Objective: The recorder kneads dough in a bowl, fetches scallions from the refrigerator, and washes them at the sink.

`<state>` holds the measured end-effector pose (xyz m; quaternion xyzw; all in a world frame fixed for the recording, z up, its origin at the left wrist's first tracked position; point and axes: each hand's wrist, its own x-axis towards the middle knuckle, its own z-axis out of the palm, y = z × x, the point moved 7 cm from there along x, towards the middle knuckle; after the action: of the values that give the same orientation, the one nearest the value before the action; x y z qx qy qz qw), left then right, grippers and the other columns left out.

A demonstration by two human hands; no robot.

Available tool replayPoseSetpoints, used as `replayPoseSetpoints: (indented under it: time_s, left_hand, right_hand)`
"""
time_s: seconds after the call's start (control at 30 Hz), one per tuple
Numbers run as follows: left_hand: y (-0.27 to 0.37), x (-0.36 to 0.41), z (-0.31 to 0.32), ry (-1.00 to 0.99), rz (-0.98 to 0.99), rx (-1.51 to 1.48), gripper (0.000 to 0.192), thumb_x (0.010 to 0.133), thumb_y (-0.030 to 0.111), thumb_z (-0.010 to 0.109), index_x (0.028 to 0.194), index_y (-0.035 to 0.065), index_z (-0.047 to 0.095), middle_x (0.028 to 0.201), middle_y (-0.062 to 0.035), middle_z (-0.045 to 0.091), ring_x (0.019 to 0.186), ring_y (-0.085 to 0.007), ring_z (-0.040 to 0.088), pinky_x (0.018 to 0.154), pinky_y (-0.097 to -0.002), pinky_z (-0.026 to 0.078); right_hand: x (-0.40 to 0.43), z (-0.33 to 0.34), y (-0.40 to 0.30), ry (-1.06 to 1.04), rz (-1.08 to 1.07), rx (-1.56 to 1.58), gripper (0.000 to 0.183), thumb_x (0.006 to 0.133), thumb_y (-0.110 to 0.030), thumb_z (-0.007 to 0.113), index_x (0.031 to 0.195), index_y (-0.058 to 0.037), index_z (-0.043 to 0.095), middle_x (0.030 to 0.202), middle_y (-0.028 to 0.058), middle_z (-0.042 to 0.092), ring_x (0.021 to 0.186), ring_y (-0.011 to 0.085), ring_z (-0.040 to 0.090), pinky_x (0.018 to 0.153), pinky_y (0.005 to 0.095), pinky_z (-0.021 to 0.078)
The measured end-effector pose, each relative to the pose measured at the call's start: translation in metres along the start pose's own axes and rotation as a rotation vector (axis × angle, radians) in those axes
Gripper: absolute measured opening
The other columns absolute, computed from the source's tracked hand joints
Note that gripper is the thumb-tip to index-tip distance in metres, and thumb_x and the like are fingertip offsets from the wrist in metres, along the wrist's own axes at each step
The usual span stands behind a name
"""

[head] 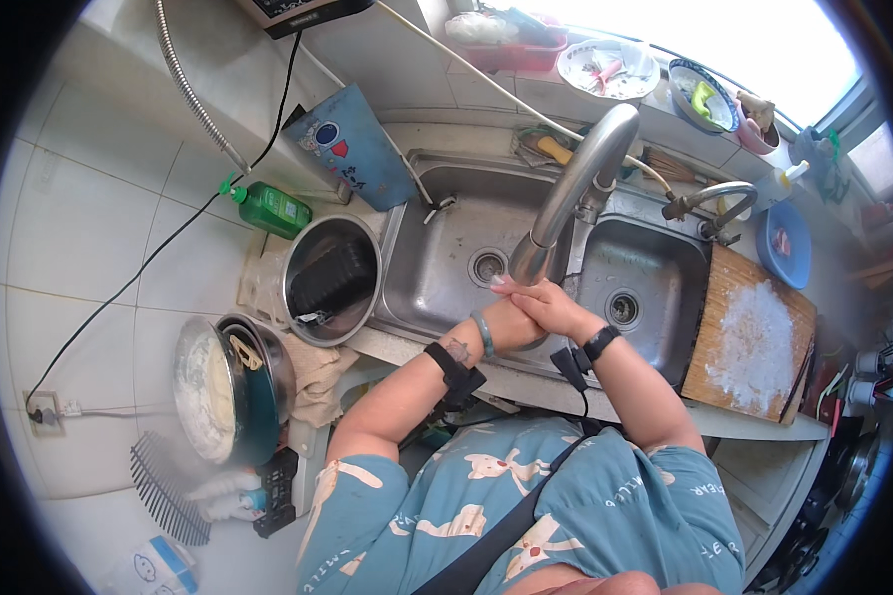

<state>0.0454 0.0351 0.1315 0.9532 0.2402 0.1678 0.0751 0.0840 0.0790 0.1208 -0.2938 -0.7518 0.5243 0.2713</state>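
Note:
My left hand [512,324], with a green bangle at its wrist, meets my right hand [553,303] just below the mouth of a tall steel faucet [562,204]. The right hand lies across the left, and the overlap hides most of the left fingers. No object shows in either hand, and I cannot tell whether water is running. Both wrists wear black straps. Under them is the front rim of a double-bowl stainless steel sink, with a large left bowl [446,245] and a smaller right bowl [644,260].
A floury wooden cutting board [703,335] covers the sink's right end. At left stand a steel basin [376,297] holding a black container, a green pump bottle [274,210] and a tilted bowl of dough [208,394]. A smaller tap [725,197] and bowls line the back.

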Motion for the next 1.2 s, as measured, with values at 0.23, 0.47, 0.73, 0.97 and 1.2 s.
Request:
replayPoseSetpoints:
  time_s: [0.23, 0.47, 0.73, 0.97, 1.2]
  left_hand:
    - [0.015, -0.005, 0.003, -0.069, 0.055, -0.117, 0.008, 0.061, 0.010, 0.058, 0.067, 0.0054, 0.060, 0.066, -0.0088, 0.060, 0.068, -0.0283, 0.060, 0.065, -0.0391, 0.047]
    - [0.003, -0.011, -0.020, -0.022, -0.039, -0.274, 0.026, 0.059, 0.012, 0.061, 0.084, 0.0051, 0.061, 0.090, -0.0102, 0.059, 0.091, -0.0279, 0.053, 0.083, -0.0385, 0.041]
    - [-0.045, -0.028, 0.007, 1.106, -0.486, -2.487, 0.048, 0.092, 0.042, 0.036, 0.122, 0.0050, 0.041, 0.126, -0.0125, 0.046, 0.121, -0.0258, 0.039, 0.103, -0.0388, 0.028]
    - [-0.041, -0.009, 0.015, 1.045, -0.566, -2.346, 0.062, 0.090, 0.053, 0.032, 0.128, 0.0040, 0.036, 0.130, -0.0118, 0.042, 0.124, -0.0237, 0.035, 0.103, -0.0368, 0.027]
    - [-0.054, -0.022, 0.028, 0.453, -0.893, -1.555, 0.060, 0.091, 0.051, 0.033, 0.130, 0.0055, 0.035, 0.121, -0.0108, 0.049, 0.116, -0.0237, 0.043, 0.100, -0.0383, 0.030]
  right_hand:
    - [0.001, 0.001, 0.015, -0.006, 0.446, 0.059, 0.030, 0.089, -0.022, 0.048, 0.084, 0.0037, 0.062, 0.069, 0.0118, 0.062, 0.066, 0.0146, 0.054, 0.062, 0.0309, 0.0445]
    - [-0.006, 0.017, 0.078, 0.470, 0.501, 0.586, 0.024, 0.089, -0.020, 0.047, 0.102, -0.0025, 0.057, 0.095, 0.0104, 0.062, 0.078, 0.0199, 0.059, 0.065, 0.0334, 0.0473]
    - [0.006, 0.014, 0.011, 0.253, 0.287, 1.378, 0.028, 0.086, -0.010, 0.051, 0.114, -0.0044, 0.051, 0.105, 0.0068, 0.057, 0.102, 0.0192, 0.053, 0.090, 0.0329, 0.0407]
    - [0.004, 0.018, 0.043, 0.508, 0.538, 1.042, 0.026, 0.084, -0.024, 0.059, 0.099, -0.0030, 0.056, 0.091, 0.0071, 0.061, 0.082, 0.0204, 0.059, 0.074, 0.0314, 0.0477]
    - [-0.018, 0.027, 0.102, 0.291, 0.867, 0.933, 0.047, 0.083, -0.047, 0.055, 0.111, -0.0088, 0.052, 0.095, 0.0092, 0.062, 0.085, 0.0232, 0.060, 0.069, 0.0335, 0.0505]
